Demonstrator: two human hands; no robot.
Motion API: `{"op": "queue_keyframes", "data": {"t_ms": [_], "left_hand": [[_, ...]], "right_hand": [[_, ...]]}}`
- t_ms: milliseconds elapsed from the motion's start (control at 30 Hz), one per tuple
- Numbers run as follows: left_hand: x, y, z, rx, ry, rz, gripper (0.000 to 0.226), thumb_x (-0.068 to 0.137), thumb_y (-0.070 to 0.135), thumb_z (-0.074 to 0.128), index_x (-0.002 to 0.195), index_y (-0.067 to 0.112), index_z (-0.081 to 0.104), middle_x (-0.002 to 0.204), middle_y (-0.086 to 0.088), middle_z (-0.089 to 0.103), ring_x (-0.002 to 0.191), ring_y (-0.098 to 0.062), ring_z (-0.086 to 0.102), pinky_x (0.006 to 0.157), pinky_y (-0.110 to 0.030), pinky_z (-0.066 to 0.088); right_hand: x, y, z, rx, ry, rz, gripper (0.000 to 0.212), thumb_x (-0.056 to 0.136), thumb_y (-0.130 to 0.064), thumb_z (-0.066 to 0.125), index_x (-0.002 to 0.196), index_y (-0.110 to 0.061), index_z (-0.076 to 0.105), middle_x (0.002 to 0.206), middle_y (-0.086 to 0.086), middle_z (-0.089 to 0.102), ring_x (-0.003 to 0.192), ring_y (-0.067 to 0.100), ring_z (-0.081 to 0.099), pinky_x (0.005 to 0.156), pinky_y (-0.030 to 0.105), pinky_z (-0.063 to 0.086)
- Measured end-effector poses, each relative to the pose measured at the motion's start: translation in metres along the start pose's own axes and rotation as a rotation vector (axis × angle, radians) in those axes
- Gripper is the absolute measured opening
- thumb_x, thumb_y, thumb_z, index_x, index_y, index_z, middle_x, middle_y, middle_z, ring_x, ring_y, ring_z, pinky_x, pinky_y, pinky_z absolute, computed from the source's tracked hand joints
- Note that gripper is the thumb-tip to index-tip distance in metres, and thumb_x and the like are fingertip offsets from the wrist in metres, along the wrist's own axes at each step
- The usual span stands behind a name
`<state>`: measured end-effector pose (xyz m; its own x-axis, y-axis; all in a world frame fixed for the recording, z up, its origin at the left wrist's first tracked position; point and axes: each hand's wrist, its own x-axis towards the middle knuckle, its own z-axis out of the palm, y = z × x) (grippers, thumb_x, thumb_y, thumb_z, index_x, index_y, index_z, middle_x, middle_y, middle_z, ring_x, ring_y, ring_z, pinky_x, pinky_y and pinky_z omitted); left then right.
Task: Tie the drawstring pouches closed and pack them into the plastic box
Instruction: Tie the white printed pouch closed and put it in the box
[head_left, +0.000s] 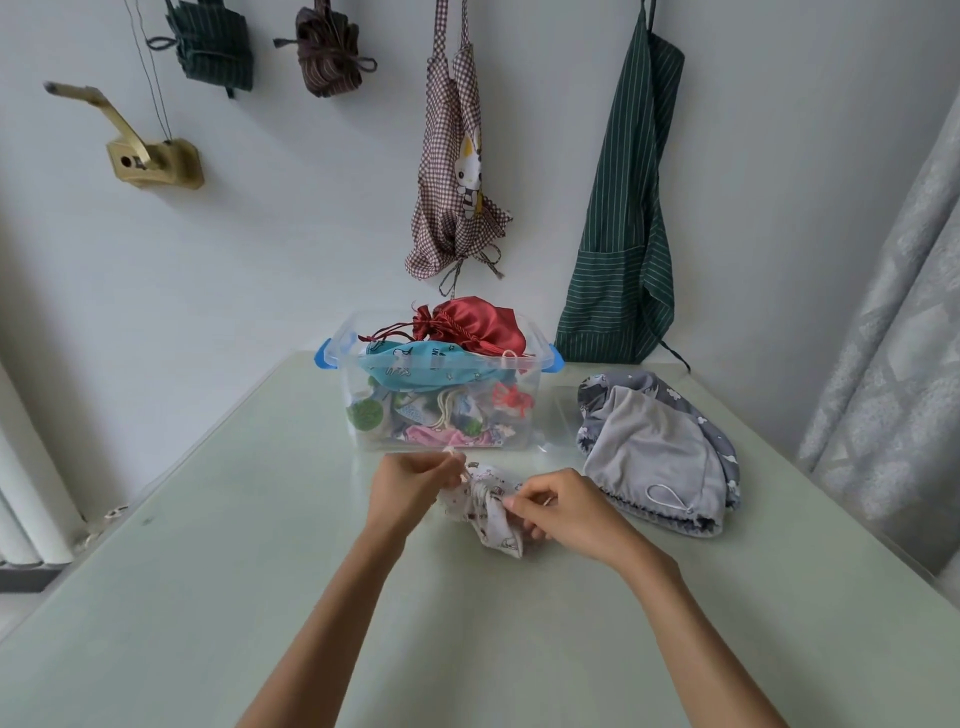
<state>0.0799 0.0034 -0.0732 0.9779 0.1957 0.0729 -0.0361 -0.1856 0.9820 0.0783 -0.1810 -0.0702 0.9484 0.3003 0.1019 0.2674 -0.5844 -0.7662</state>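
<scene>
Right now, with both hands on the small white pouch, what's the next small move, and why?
Probably pull the cord ends apart to cinch it: the left hand pinches a cord, the right hand grips the small white pouch at its gathered neck, and no knot shows.

I see a pale green glossy counter (208, 597) against a plain white wall (291, 244), where a green striped apron (623, 249) and a checked apron (452, 171) hang; grey patterned curtain (893, 364) at right.

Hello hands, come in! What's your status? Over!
Left hand pinching the cord, right hand gripping the white pouch. Box nearly full. Grey pouch still untied. Nothing in the way.
</scene>
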Motion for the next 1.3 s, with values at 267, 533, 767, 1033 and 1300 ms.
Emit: {"op": "queue_keyframes", "data": {"t_ms": [267,533,767,1033,1300], "left_hand": [[0.018,0.017,0.007,0.019,-0.341,0.096,0.028,0.096,0.024,0.052,0.103,0.005,0.070,0.085,-0.005,0.062,0.071,-0.008,0.051,0.059,-0.012,0.041],[0.023,0.033,-0.005,-0.384,-0.353,-0.164,0.017,0.093,0.018,0.056,0.092,0.012,0.072,0.072,0.005,0.070,0.055,0.001,0.057,0.048,-0.008,0.046],[0.020,0.057,-0.007,-0.556,-0.442,-0.291,0.017,0.088,0.016,0.062,0.101,0.006,0.067,0.086,-0.007,0.073,0.059,-0.005,0.068,0.044,-0.011,0.050],[0.004,0.051,0.003,0.160,-0.624,-0.069,0.017,0.088,0.028,0.063,0.079,0.021,0.076,0.065,0.007,0.061,0.056,-0.002,0.048,0.052,-0.018,0.028],[-0.012,0.063,0.018,0.374,-0.875,-0.011,0.033,0.095,0.024,0.044,0.109,0.015,0.072,0.061,0.014,0.049,0.060,-0.005,0.040,0.057,-0.015,0.033]], "right_hand": [[0.012,-0.001,-0.014,-0.072,-0.260,0.091,0.031,0.094,-0.024,0.053,0.064,-0.019,0.056,0.061,-0.001,0.057,0.050,0.008,0.053,0.046,0.009,0.036],[0.012,-0.016,-0.031,0.004,-0.234,0.064,0.042,0.093,-0.043,0.051,0.057,-0.023,0.056,0.057,-0.003,0.043,0.053,0.007,0.037,0.055,0.022,0.029],[0.000,-0.027,-0.053,0.014,-0.217,0.091,0.039,0.095,-0.034,0.050,0.062,-0.014,0.054,0.065,0.001,0.063,0.058,0.005,0.050,0.062,0.013,0.039],[-0.006,-0.038,-0.062,0.086,-0.165,0.087,0.040,0.087,-0.045,0.059,0.055,-0.020,0.057,0.054,-0.012,0.052,0.056,0.003,0.046,0.064,0.012,0.039],[-0.003,-0.035,-0.064,0.134,-0.009,0.196,0.039,0.086,-0.050,0.056,0.069,-0.015,0.062,0.079,0.001,0.052,0.083,0.014,0.051,0.076,0.021,0.039]]}}
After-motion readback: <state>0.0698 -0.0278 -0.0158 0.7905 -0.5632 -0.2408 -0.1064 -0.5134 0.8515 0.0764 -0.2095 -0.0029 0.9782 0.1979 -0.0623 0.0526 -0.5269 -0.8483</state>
